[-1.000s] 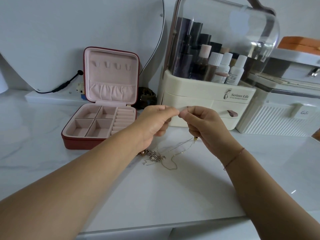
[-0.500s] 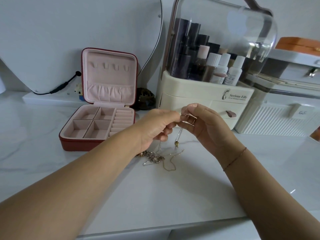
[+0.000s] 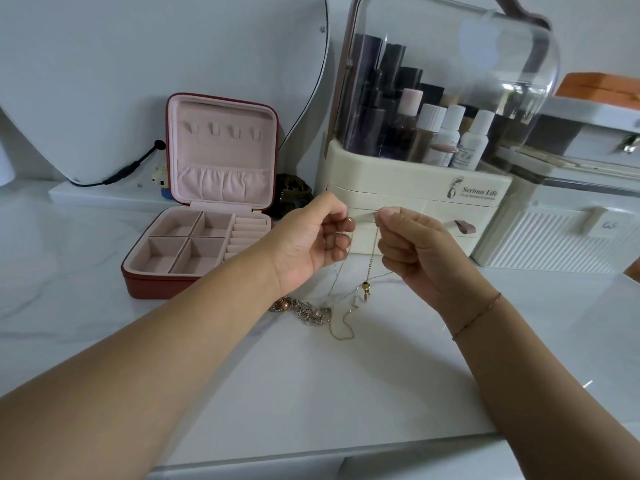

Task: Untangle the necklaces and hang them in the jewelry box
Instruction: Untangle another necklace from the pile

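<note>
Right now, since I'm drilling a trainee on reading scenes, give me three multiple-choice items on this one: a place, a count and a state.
1. Relative to the left hand and right hand, the jewelry box stands: A) left of both B) right of both C) between them
2. Hook tabs in its lid: A) two B) four C) six
3. The thin chain is: A) hung in the lid B) pinched between both hands C) wholly on the table
Key: A, it sits out past the left hand; B, four tabs stand in a row; B, each hand pinches it above the tangle.
</note>
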`<state>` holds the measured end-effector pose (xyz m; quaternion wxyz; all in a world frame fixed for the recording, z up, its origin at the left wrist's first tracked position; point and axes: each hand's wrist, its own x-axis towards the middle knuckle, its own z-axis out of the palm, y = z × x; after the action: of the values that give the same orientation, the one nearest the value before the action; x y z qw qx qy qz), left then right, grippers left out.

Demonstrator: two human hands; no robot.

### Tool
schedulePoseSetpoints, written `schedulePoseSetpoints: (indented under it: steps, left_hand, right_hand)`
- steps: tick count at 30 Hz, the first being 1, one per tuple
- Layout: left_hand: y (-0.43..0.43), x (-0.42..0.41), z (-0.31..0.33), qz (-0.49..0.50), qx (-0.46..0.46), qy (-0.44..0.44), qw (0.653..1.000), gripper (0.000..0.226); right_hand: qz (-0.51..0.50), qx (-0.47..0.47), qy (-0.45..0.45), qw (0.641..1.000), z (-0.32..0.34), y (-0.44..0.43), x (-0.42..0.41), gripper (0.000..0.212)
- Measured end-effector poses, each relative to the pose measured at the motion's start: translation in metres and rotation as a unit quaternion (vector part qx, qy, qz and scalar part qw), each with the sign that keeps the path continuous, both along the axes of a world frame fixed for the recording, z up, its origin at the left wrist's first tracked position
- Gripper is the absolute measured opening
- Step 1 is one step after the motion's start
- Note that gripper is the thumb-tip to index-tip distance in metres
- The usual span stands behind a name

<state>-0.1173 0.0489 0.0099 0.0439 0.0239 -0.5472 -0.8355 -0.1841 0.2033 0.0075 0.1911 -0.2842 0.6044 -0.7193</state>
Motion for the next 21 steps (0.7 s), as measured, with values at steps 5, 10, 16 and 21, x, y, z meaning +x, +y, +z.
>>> schedulePoseSetpoints:
  steps: [5,10,16,21]
  left_hand:
    - [-0.001,0.003,0.002,-0.045,-0.034,-0.009,0.998,0.026]
    - [-0.003,0.001,-0.003,0.044,-0.123,0.045,0.99,0.017]
    - [-0.002,0.0,0.003,0.061,-0.066,0.022,0.996,0.017]
    - [-0.004,0.0,0.004,0.039,-0.038,0.021,0.998,0.018]
  right_hand:
    - [-0.038,0.001,0.014,0.999,0.004,0.005,0.0,0.019]
    - [-0.058,-0.022,0.032,0.998,0.008,0.009,0.001,0.02]
    - [-0.082,-0.042,0.033,0.995,0.01,0.016,-0.004,0.017]
    - [-0.099,-0.075,0.007,0.992,0.013,0.025,-0.009,0.015]
